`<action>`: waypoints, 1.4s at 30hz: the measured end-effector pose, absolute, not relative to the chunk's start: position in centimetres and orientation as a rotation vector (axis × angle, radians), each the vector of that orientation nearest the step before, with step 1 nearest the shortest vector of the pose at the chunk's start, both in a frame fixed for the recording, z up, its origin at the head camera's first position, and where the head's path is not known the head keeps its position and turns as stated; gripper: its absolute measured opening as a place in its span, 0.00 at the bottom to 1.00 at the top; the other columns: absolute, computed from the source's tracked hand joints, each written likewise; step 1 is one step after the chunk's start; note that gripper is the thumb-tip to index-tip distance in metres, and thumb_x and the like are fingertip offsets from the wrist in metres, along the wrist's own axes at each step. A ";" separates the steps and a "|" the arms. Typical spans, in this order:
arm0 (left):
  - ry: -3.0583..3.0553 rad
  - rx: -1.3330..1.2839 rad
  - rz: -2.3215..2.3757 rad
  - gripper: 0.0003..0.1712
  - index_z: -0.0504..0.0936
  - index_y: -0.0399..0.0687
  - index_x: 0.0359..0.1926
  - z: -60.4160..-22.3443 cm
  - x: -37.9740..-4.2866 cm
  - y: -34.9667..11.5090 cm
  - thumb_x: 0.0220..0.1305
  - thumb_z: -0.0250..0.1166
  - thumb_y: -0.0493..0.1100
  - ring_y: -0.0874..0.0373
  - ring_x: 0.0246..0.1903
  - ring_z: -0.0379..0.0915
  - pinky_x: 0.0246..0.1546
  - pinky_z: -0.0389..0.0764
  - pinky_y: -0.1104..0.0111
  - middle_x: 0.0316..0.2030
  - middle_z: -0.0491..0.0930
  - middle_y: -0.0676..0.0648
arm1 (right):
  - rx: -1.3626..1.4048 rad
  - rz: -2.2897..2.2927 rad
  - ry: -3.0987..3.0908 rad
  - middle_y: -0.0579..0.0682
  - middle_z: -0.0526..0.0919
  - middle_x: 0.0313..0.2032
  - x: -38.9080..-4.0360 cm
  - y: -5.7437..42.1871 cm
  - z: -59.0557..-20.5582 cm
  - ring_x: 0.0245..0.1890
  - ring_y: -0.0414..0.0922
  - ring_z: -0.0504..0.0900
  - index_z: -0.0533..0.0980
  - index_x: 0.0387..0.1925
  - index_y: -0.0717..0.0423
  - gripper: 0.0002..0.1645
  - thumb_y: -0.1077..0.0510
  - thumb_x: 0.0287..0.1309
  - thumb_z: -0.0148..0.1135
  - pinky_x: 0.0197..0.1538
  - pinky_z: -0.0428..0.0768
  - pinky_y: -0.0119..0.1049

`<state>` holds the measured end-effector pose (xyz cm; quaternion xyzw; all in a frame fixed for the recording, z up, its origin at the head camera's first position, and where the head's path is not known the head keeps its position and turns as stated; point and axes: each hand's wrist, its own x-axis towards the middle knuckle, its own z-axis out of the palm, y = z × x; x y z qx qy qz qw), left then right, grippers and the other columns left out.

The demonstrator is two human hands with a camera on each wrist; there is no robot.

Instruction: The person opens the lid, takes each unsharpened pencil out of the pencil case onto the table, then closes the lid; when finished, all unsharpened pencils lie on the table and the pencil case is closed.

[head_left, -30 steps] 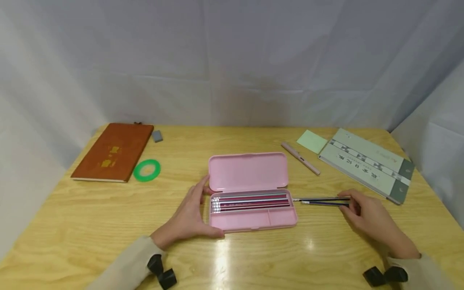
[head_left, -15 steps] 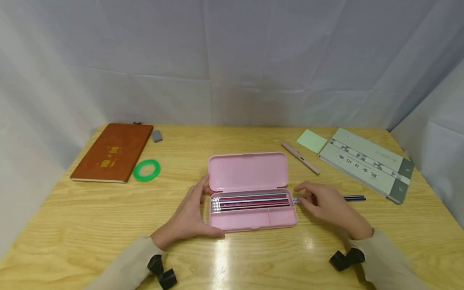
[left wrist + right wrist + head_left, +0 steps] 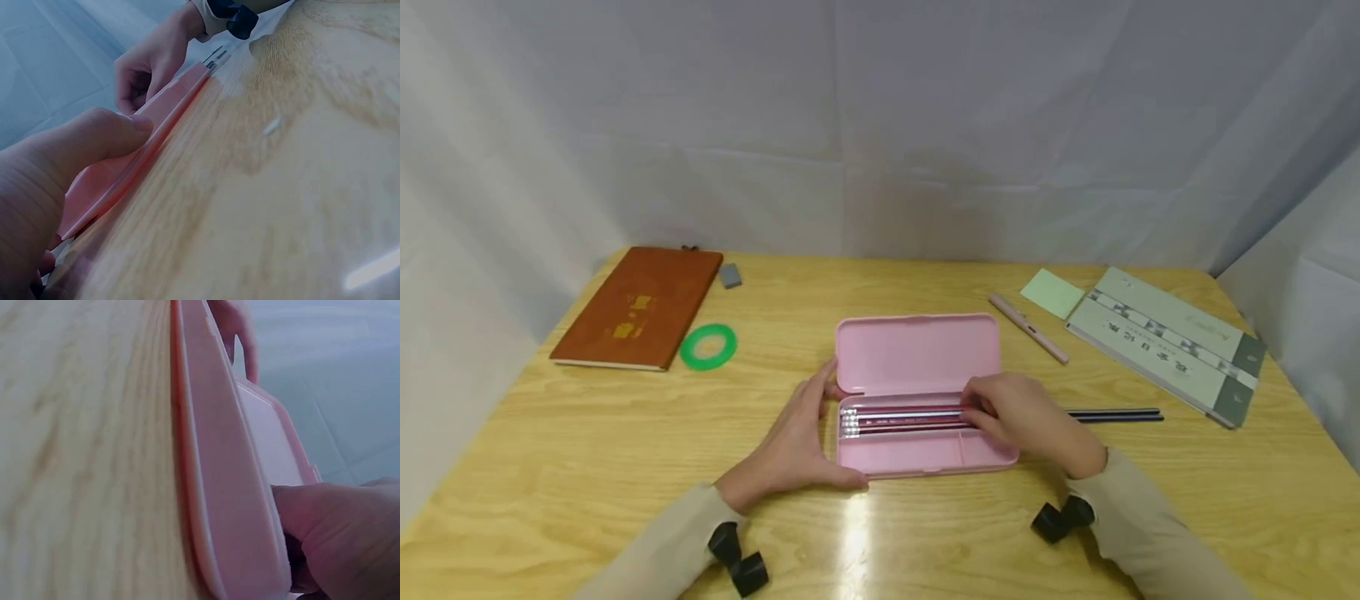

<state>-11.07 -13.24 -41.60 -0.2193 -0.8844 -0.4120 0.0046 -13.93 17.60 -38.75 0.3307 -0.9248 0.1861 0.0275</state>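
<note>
Chinese characters, 日记 among them, mark the grey-green notebook [image 3: 1157, 333]; gold marks on the brown notebook [image 3: 640, 308] are too small to read. With thumb and fingers spread, the left hand [image 3: 790, 442] grips the left end of the open pink pencil case [image 3: 898, 456], smooth and plastic-looking, on the wood-grained table [image 3: 947, 550]. Bent fingers of the right hand [image 3: 1022, 417] touch the striped pencils [image 3: 902, 418] inside; whether they pinch any cannot be told. Dark pencils [image 3: 1120, 415] extend rightward from behind that hand.

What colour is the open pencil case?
Pink; the pencil case shows best in the head view.
</note>
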 end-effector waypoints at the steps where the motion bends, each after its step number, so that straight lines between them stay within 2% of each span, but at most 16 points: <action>1: -2.771 -0.689 -1.289 0.83 0.46 0.44 0.75 -41.6 -11.1 -13.2 0.17 0.84 0.61 0.58 0.48 0.65 0.48 0.73 0.65 0.51 0.72 0.51 | 1.018 0.579 -2.867 0.37 0.69 0.18 -13.9 17.6 -38.7 0.19 0.32 0.63 0.80 0.29 0.50 0.04 0.56 0.55 0.68 0.25 0.66 0.27; 5: -2.782 -0.698 -1.275 0.83 0.46 0.45 0.75 -41.6 -11.2 -13.0 0.18 0.84 0.62 0.59 0.45 0.64 0.45 0.71 0.67 0.50 0.72 0.52 | 1.010 0.584 -2.831 0.37 0.72 0.20 -13.7 18.1 -38.7 0.21 0.31 0.66 0.79 0.29 0.49 0.04 0.57 0.56 0.68 0.27 0.68 0.28; 9: -2.787 -0.693 -1.286 0.83 0.46 0.45 0.75 -41.5 -11.1 -12.8 0.18 0.84 0.61 0.59 0.46 0.64 0.47 0.72 0.66 0.50 0.71 0.51 | 0.992 0.590 -2.703 0.37 0.73 0.20 -13.0 19.7 -38.4 0.21 0.30 0.64 0.80 0.31 0.50 0.04 0.59 0.54 0.69 0.26 0.67 0.28; 14: -2.789 -0.683 -1.301 0.83 0.46 0.46 0.75 -41.4 -11.0 -12.9 0.18 0.84 0.60 0.59 0.50 0.64 0.49 0.73 0.64 0.51 0.71 0.51 | 0.861 0.582 -2.627 0.35 0.67 0.18 -11.7 24.6 -38.6 0.19 0.29 0.59 0.80 0.30 0.49 0.10 0.64 0.47 0.72 0.23 0.62 0.26; 21: -2.790 -0.669 -1.281 0.83 0.45 0.45 0.75 -41.2 -10.9 -13.5 0.19 0.84 0.62 0.58 0.49 0.64 0.49 0.73 0.63 0.51 0.71 0.51 | 0.664 0.646 -2.681 0.31 0.69 0.20 -9.0 32.7 -39.9 0.18 0.27 0.61 0.80 0.30 0.45 0.15 0.68 0.44 0.73 0.22 0.62 0.22; 26: -2.792 -0.664 -1.277 0.83 0.46 0.46 0.75 -41.2 -10.9 -13.7 0.18 0.84 0.62 0.58 0.48 0.65 0.48 0.73 0.64 0.51 0.72 0.51 | 0.621 0.701 -2.684 0.30 0.70 0.19 -8.4 35.5 -40.8 0.18 0.27 0.63 0.81 0.29 0.45 0.15 0.69 0.43 0.73 0.23 0.62 0.19; 30: -2.786 -0.683 -1.281 0.83 0.45 0.45 0.75 -41.3 -11.0 -13.6 0.19 0.84 0.62 0.57 0.50 0.65 0.49 0.73 0.63 0.51 0.72 0.50 | 0.584 0.675 -2.719 0.30 0.67 0.18 -8.4 35.6 -40.9 0.17 0.27 0.62 0.80 0.28 0.45 0.14 0.67 0.45 0.73 0.22 0.60 0.20; 34: -2.784 -0.694 -1.289 0.83 0.45 0.45 0.75 -41.3 -11.0 -13.5 0.19 0.84 0.62 0.57 0.51 0.65 0.49 0.73 0.62 0.52 0.72 0.50 | 0.560 0.645 -2.738 0.32 0.65 0.18 -8.6 34.5 -40.7 0.17 0.27 0.61 0.75 0.29 0.47 0.17 0.67 0.44 0.73 0.21 0.60 0.21; 38: -2.786 -0.699 -1.287 0.83 0.45 0.45 0.75 -41.4 -11.0 -13.4 0.19 0.84 0.62 0.57 0.51 0.65 0.49 0.73 0.63 0.52 0.72 0.49 | 0.582 0.669 -2.754 0.34 0.65 0.19 -9.2 32.3 -40.3 0.18 0.27 0.60 0.71 0.31 0.48 0.18 0.66 0.45 0.72 0.21 0.62 0.24; 42: -2.784 -0.702 -1.285 0.83 0.45 0.45 0.75 -41.5 -11.1 -13.3 0.19 0.84 0.62 0.56 0.52 0.65 0.50 0.74 0.62 0.52 0.72 0.49 | 0.667 0.733 -2.786 0.34 0.66 0.20 -10.3 29.1 -39.6 0.18 0.28 0.61 0.72 0.32 0.49 0.14 0.64 0.50 0.70 0.22 0.64 0.26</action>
